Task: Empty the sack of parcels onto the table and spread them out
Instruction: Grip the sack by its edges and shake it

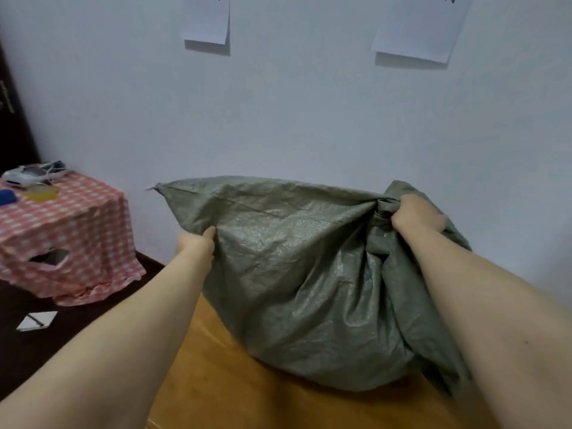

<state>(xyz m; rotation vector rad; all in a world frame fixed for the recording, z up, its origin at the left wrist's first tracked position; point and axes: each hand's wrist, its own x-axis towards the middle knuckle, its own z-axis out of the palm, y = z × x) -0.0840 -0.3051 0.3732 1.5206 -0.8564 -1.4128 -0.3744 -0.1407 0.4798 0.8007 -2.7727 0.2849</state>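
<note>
Wooden table [216,382] nearest, below both forearms. Green woven sack [294,274] bulges on it, between the hands. Left hand [196,243] pinches the sack's side fabric; right hand [414,215] is clenched round a bunched fold.

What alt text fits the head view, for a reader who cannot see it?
A bulging grey-green woven sack rests on a wooden table; the left hand grips its side and the right hand grips bunched fabric, before a white wall.

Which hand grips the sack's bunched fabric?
The right hand: it clutches the gathered folds of the green sack; the left hand holds a flatter side edge.
</note>
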